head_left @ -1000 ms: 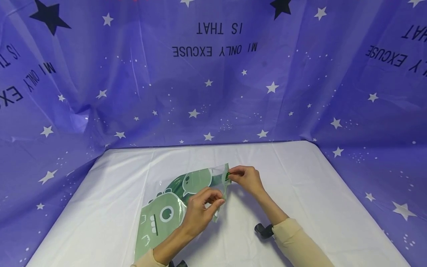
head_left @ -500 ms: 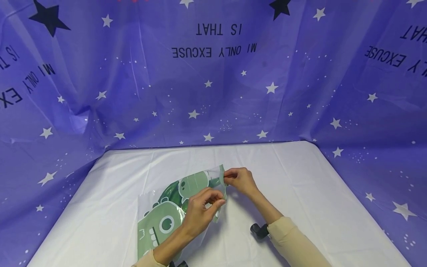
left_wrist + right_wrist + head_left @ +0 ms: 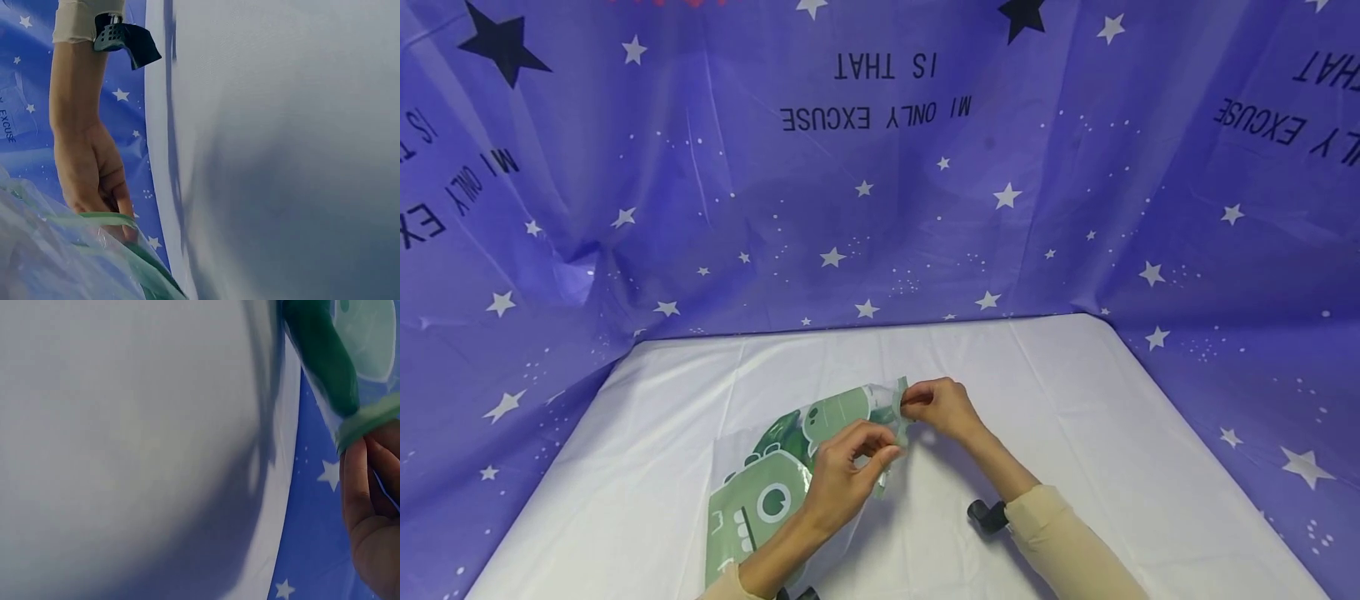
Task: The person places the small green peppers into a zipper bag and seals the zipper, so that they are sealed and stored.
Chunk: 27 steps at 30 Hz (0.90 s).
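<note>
A clear plastic bag (image 3: pixel 782 500) with light-green cartoon creatures printed on it slants across the white table. Pale green trim (image 3: pixel 369 422) edges its mouth. Inside lies a long, smooth, dark green thing (image 3: pixel 322 353); the print covers much of it, so its kind is unclear. My left hand (image 3: pixel 846 475) pinches the near side of the bag's mouth between thumb and fingers. At the far side of the mouth, my right hand (image 3: pixel 946 408) pinches the trim, its fingertips partly hidden. The left wrist view shows the right hand (image 3: pixel 94 172) against the bag's trim.
A white cloth covers the table (image 3: pixel 1075 467). Purple curtain (image 3: pixel 880 233) with stars and lettering hangs behind it and along both sides. A black camera mount (image 3: pixel 988 517) sits at the right cuff.
My right hand has moved left to the bag's mouth. The dark green tip seen at its fingers one second ago is now within the bag. The left hand stays nearly in place.
</note>
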Motion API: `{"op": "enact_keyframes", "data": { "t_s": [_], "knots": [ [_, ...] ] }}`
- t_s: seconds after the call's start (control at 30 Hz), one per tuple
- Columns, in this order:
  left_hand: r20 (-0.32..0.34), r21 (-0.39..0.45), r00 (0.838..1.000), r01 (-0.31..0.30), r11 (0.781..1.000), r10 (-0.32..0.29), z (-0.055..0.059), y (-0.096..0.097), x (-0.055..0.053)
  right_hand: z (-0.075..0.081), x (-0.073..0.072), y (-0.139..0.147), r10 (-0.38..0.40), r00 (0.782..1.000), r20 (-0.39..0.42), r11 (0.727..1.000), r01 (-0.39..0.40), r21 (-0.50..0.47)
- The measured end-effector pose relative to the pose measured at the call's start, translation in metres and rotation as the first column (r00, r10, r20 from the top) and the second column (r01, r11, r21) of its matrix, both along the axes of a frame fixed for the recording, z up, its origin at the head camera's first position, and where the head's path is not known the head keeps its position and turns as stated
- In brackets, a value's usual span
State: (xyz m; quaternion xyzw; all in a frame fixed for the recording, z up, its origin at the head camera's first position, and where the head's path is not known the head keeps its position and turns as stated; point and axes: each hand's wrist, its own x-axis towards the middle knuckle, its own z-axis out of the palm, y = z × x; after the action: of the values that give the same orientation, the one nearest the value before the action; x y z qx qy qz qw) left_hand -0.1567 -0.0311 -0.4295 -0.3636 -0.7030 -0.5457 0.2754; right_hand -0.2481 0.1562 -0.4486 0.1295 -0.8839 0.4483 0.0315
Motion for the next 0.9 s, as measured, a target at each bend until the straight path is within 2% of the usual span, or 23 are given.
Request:
{"op": "enact_keyframes", "data": {
  "t_s": [0.2, 0.33, 0.43, 0.63, 0.8, 0.9],
  "knots": [
    [-0.001, 0.025, 1.0, -0.003, 1.0, 0.004, 0.019, -0.003, 0.008, -0.002, 0.002, 0.015, -0.065, 0.997, -0.031, 0.998, 0.065, 0.015],
    [0.008, 0.021, 1.0, 0.002, 1.0, -0.002, 0.028, -0.002, 0.017, -0.005, 0.003, 0.02, -0.077, 0.997, -0.019, 0.997, 0.077, 0.027],
    [0.017, 0.009, 1.0, 0.001, 1.0, -0.001, 0.023, -0.001, 0.019, -0.005, 0.005, 0.022, -0.075, 0.997, -0.011, 0.997, 0.075, 0.02],
    [0.058, -0.05, 0.998, -0.029, 0.998, 0.032, 0.002, -0.003, 0.022, -0.004, 0.009, 0.03, -0.082, 0.996, 0.023, 0.996, 0.083, -0.023],
    [0.062, -0.134, 0.997, -0.039, 0.99, 0.048, -0.005, -0.001, 0.033, -0.005, 0.014, 0.042, -0.095, 0.994, 0.062, 0.994, 0.098, -0.047],
    [0.066, -0.217, 0.996, -0.047, 0.975, 0.062, -0.009, 0.003, 0.041, -0.006, 0.021, 0.047, -0.053, 0.991, 0.124, 0.995, 0.063, -0.078]
  ]
}}
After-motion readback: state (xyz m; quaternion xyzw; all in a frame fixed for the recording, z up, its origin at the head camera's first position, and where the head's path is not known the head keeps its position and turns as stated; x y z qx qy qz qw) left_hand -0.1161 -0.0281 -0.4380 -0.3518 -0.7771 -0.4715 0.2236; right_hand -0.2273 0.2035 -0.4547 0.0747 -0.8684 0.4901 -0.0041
